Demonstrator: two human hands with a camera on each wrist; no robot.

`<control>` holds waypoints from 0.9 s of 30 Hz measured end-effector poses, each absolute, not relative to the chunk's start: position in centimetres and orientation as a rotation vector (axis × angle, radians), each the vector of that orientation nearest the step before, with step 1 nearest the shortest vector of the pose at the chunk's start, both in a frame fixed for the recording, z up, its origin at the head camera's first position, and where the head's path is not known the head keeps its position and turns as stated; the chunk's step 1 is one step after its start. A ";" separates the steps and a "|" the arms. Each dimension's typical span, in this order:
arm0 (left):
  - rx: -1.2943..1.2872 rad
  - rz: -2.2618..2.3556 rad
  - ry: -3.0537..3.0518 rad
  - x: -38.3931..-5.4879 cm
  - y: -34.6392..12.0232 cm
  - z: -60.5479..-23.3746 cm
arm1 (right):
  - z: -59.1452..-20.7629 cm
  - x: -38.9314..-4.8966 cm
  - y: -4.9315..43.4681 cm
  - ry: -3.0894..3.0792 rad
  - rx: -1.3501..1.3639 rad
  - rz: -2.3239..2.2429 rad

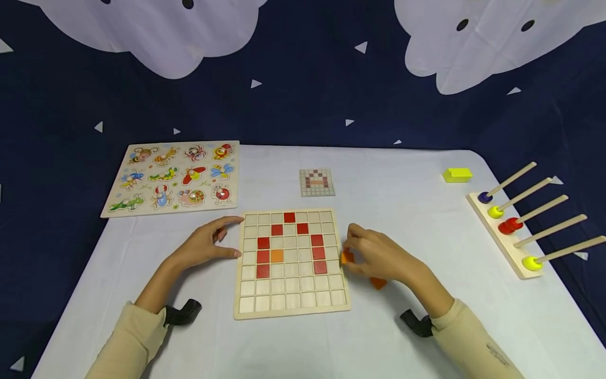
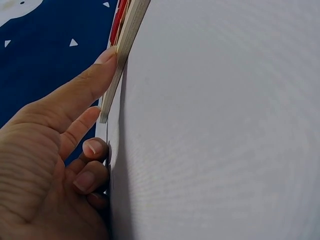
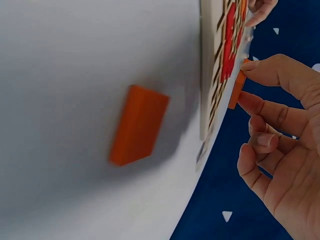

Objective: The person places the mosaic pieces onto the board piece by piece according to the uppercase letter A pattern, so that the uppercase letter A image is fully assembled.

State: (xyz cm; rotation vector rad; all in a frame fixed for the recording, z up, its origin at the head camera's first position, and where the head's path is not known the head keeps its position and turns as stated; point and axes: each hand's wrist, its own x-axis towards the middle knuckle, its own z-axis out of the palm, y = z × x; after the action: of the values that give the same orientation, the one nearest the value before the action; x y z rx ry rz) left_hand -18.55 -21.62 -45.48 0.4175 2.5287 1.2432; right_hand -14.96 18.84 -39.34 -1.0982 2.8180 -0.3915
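A wooden grid board (image 1: 293,310) lies on the white table with several red square tiles (image 1: 289,217) and one orange tile (image 1: 276,256) set in its cells. At the board's left edge my left hand (image 1: 203,245) touches the rim with thumb and forefinger; its other fingers curl loosely, as the left wrist view shows. My right hand (image 1: 379,255) pinches an orange tile (image 3: 238,87) between thumb and forefinger, close to the board's right edge. Under that hand another orange tile (image 3: 140,125) lies on the table, partly hidden in the head view.
Behind the board lies a small pattern card (image 1: 317,182). An insect puzzle board (image 1: 175,176) is at back left. To the right stand a peg rack (image 1: 504,237) with coloured beads and a yellow block (image 1: 457,175). A dark patterned cloth (image 1: 303,95) hangs behind the table.
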 end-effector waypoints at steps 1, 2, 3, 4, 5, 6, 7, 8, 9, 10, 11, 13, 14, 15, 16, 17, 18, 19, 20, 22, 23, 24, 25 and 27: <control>0.417 1.244 2.529 -18.6 -21.6 -45.5 | -39.2 -15.1 18.6 2.816 -1.106 -0.390; 0.415 1.243 2.529 -18.6 -21.6 -45.4 | -39.1 -15.2 18.3 2.813 -1.113 -0.391; 0.413 1.244 2.528 -18.6 -21.6 -45.4 | -39.0 -15.4 18.0 2.806 -1.118 -0.397; 0.410 1.244 2.527 -18.6 -21.7 -45.4 | -39.0 -15.5 17.7 2.801 -1.126 -0.395; 0.408 1.242 2.527 -18.6 -21.7 -45.4 | -38.9 -15.6 17.4 2.797 -1.133 -0.393; 0.406 1.242 2.527 -18.6 -21.7 -45.4 | -38.8 -15.7 17.2 2.793 -1.140 -0.391; 0.407 1.243 2.525 -18.6 -21.7 -45.4 | -38.8 -15.8 16.9 2.791 -1.145 -0.387; 0.406 1.244 2.523 -18.6 -21.7 -45.4 | -38.8 -15.8 16.6 2.788 -1.149 -0.387; 0.407 1.245 2.522 -18.6 -21.7 -45.4 | -38.7 -15.9 16.3 2.783 -1.155 -0.385; 0.407 1.243 2.522 -18.6 -21.7 -45.4 | -38.7 -16.0 16.1 2.779 -1.162 -0.381; 0.409 1.241 2.521 -18.6 -21.7 -45.4 | -38.8 -16.0 15.9 2.771 -1.168 -0.383; 0.413 1.241 2.522 -18.7 -21.7 -45.4 | -38.8 -16.1 15.4 2.757 -1.185 -0.383; 0.416 1.240 2.525 -18.7 -21.7 -45.4 | -38.8 -16.2 15.2 2.749 -1.195 -0.385; 0.420 1.240 2.528 -18.7 -21.7 -45.4 | -38.8 -16.3 15.0 2.744 -1.205 -0.379; 0.425 1.239 2.531 -18.7 -21.7 -45.3 | -38.9 -16.3 14.8 2.742 -1.212 -0.374; 0.429 1.240 2.533 -18.7 -21.7 -45.3 | -38.9 -16.3 14.6 2.740 -1.221 -0.368; 0.432 1.242 2.534 -18.7 -21.7 -45.3 | -38.9 -16.4 14.4 2.742 -1.226 -0.360; 0.434 1.244 2.535 -18.7 -21.7 -45.3 | -38.9 -16.4 14.1 2.744 -1.227 -0.353; 0.435 1.245 2.536 -18.7 -21.7 -45.3 | -39.0 -16.4 13.8 2.745 -1.232 -0.348; 0.433 1.247 2.535 -18.7 -21.7 -45.3 | -39.1 -16.5 13.1 2.744 -1.243 -0.329; 0.433 1.246 2.534 -18.7 -21.7 -45.3 | -39.2 -16.5 12.8 2.741 -1.247 -0.325; 0.434 1.246 2.534 -18.7 -21.7 -45.3 | -39.2 -16.6 12.4 2.738 -1.246 -0.319; 0.433 1.246 2.534 -18.6 -21.7 -45.3 | -39.3 -16.6 12.1 2.734 -1.247 -0.316; 0.433 1.248 2.533 -18.6 -21.7 -45.4 | -39.4 -16.7 11.4 2.728 -1.251 -0.306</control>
State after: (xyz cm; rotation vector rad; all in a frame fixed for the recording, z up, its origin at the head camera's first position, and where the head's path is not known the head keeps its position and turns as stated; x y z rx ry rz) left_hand -18.59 -21.68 -45.42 0.4330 2.5326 1.2482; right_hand -16.73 11.41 -39.41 -1.2505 2.7281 -0.3057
